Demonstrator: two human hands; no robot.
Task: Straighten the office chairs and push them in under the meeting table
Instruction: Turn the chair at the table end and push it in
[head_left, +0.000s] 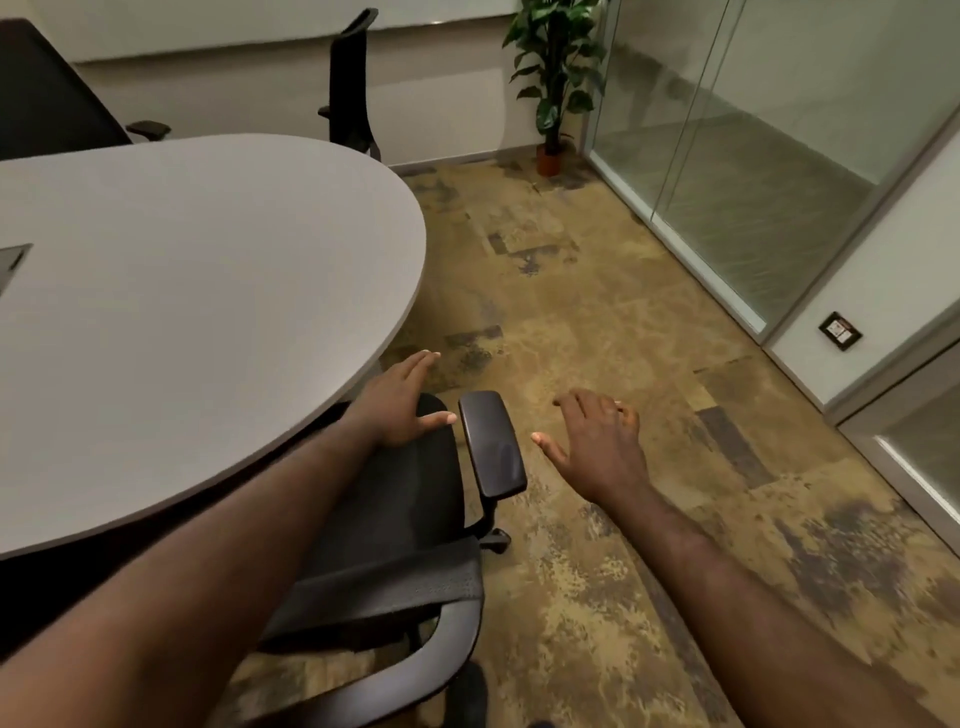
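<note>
Both forearms are bare up to the frame's lower edge, with no sleeve, watch or glove showing. The left hand (402, 402) carries nothing on its fingers. The right hand (597, 447) may wear a ring, though blur leaves that uncertain.

- The left forearm enters from the lower left corner and runs toward 1 o'clock, bare to the wrist.
- The left hand (400, 402) lies palm down, fingers straight and close together pointing to 1 o'clock, thumb spread out toward 3 o'clock.
- The right forearm comes in from the lower right and reaches toward 11 o'clock, also bare.
- The right hand (597, 447) is palm down, fingers loosely spread and slightly curled toward 12 o'clock, thumb pointing to 10 o'clock.
- Both hands are unclenched, gripping nothing, well apart from each other.
</note>
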